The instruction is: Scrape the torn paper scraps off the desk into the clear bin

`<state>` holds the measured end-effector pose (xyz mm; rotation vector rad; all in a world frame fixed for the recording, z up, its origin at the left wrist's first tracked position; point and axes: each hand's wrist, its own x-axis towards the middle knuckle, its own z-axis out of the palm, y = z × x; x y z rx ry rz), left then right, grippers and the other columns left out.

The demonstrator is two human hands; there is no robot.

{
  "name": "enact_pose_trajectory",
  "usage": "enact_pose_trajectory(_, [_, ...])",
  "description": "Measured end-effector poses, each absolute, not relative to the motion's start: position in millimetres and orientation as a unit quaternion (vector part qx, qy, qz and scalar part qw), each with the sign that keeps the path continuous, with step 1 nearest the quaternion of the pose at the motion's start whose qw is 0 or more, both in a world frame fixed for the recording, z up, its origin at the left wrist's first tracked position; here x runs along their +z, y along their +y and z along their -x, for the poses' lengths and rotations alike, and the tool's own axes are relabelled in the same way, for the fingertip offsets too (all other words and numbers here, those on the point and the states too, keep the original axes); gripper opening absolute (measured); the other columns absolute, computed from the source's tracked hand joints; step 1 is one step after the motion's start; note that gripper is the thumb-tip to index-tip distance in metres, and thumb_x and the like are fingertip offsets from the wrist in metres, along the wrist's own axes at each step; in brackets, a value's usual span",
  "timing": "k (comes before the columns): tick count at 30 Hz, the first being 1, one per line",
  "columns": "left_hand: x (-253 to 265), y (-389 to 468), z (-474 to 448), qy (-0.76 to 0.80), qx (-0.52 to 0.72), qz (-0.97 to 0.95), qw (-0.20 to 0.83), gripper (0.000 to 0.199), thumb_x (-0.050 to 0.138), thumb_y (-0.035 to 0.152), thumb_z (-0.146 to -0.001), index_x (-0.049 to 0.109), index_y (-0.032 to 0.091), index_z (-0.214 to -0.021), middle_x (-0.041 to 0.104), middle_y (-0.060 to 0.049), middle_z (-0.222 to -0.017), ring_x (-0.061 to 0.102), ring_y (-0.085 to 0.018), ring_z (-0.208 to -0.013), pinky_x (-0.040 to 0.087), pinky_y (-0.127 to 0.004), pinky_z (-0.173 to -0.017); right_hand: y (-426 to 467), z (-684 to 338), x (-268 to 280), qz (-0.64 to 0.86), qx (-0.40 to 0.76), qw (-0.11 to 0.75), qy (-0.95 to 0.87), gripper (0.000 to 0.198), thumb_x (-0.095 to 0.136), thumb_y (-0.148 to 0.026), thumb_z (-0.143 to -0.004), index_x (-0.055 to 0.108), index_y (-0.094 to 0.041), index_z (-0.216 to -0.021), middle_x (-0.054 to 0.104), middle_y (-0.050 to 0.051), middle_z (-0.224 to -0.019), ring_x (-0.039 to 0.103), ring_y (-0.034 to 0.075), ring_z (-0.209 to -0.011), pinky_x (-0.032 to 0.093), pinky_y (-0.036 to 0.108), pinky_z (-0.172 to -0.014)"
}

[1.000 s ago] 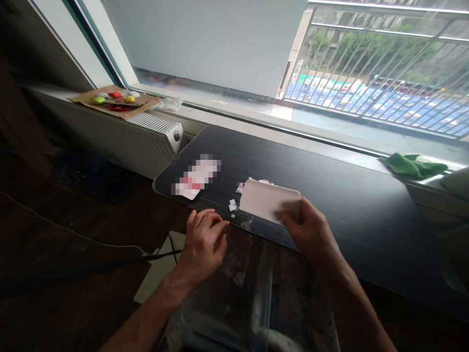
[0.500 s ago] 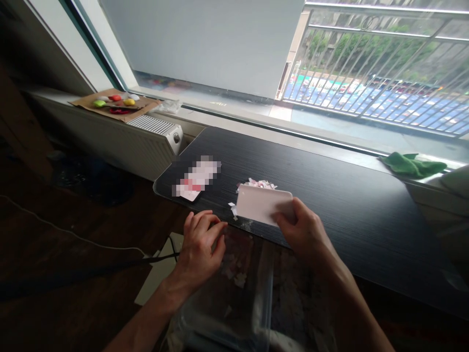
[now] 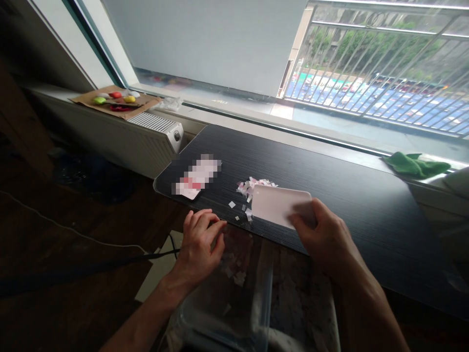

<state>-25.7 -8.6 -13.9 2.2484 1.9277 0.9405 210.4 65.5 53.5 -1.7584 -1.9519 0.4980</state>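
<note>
I note a pale card [image 3: 273, 203] at the near side of the black tabletop [image 3: 340, 190], tilted, with its broad face towards the camera. The right hand [image 3: 322, 232] grasps it by its right end, thumb across the near face; I cannot see the fingers behind. I cannot tell from my feed whether the card's lower edge meets the surface.

Beyond the card's upper left corner I record a heap of white and pink paper scraps [image 3: 250, 186]. A few loose white pieces [image 3: 232, 204] lie to its near side, one just beside the card's left edge.

The left hand [image 3: 201, 237] is released and holds nothing, its fingers loosely bent near the table's front edge; contact with that edge I cannot confirm. Below it I see a clear plastic container [image 3: 268, 283] with pale scraps [image 3: 238, 277] showing inside.

Further left on the tabletop lies a flat item [image 3: 198, 181], its surface mostly pixelated. Outward from there I list a white radiator [image 3: 156, 124], a brown sheet [image 3: 141, 108] bearing coloured lumps [image 3: 129, 99], and, at the far right by the window, a crumpled green cloth [image 3: 417, 165].
</note>
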Motion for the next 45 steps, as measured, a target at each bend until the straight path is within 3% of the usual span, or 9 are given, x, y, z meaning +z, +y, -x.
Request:
enact_pose_trajectory(5, [-14,-7,23,0.612,0.309,-0.728,0.018,0.025,0.048,0.016,-0.087,0.067,0.017,-0.103,0.062,-0.009,-0.098,0.051,-0.029,-0.113,0.031,-0.06,-0.107,65,-198,53,0.632,0.157,0.259,-0.713,0.008,0.055,-0.033,-0.078,0.055,-0.025,-0.079,0.058,-0.002,-0.06,0.05,0.016,-0.054,0.036,0.026,-0.054])
enact_pose_trajectory(11, [-12,-8,24,0.616,0.306,-0.726,0.023,0.025,0.049,0.016,-0.087,0.067,0.017,-0.103,0.063,-0.009,-0.099,0.051,-0.029,-0.113,0.032,-0.059,-0.107,66,-207,52,0.629,0.182,0.231,-0.719,0.011,0.058,-0.034,-0.077,0.058,-0.026,-0.082,0.061,-0.001,-0.061,0.054,0.017,-0.055,0.037,0.026,-0.052])
enact_pose_trajectory(18, [-15,-7,22,0.616,0.318,-0.72,0.027,0.026,0.049,0.015,-0.086,0.068,0.018,-0.103,0.063,-0.008,-0.097,0.052,-0.029,-0.112,0.031,-0.06,-0.107,69,-183,48,0.596,0.176,0.29,-0.728,0.009,0.054,-0.031,-0.079,0.058,-0.025,-0.083,0.059,-0.001,-0.062,0.049,0.015,-0.054,0.037,0.025,-0.053])
enact_pose_trajectory(27, [-13,-9,27,0.619,0.308,-0.722,0.021,0.025,0.049,0.014,-0.086,0.067,0.017,-0.103,0.063,-0.009,-0.097,0.051,-0.029,-0.113,0.031,-0.06,-0.106,72,-197,49,0.595,0.201,0.206,-0.751,0.009,0.055,-0.033,-0.078,0.055,-0.024,-0.079,0.061,-0.001,-0.062,0.053,0.017,-0.055,0.037,0.026,-0.053])
enact_pose_trajectory(32, [-14,-7,24,0.621,0.309,-0.719,0.026,0.027,0.049,0.012,-0.085,0.067,0.019,-0.103,0.063,-0.007,-0.098,0.052,-0.028,-0.113,0.03,-0.058,-0.108,58,-227,61,0.639,0.139,0.227,-0.722,0.011,0.058,-0.035,-0.079,0.06,-0.025,-0.084,0.062,-0.001,-0.062,0.055,0.018,-0.055,0.037,0.027,-0.054])
enact_pose_trajectory(39, [-10,-6,23,0.608,0.312,-0.73,0.018,0.025,0.048,0.015,-0.087,0.068,0.018,-0.103,0.063,-0.008,-0.098,0.052,-0.029,-0.113,0.032,-0.059,-0.107,58,-215,63,0.611,0.161,0.206,-0.747,0.009,0.055,-0.032,-0.08,0.06,-0.025,-0.083,0.062,-0.001,-0.061,0.053,0.016,-0.053,0.037,0.025,-0.052])
enact_pose_trajectory(45, [-13,-8,25,0.61,0.307,-0.73,0.014,0.025,0.048,0.015,-0.087,0.067,0.018,-0.103,0.063,-0.008,-0.099,0.052,-0.029,-0.113,0.032,-0.058,-0.106,56,-225,63,0.638,0.113,0.211,-0.732,0.009,0.057,-0.033,-0.08,0.059,-0.026,-0.086,0.062,-0.001,-0.062,0.055,0.018,-0.055,0.035,0.027,-0.054])
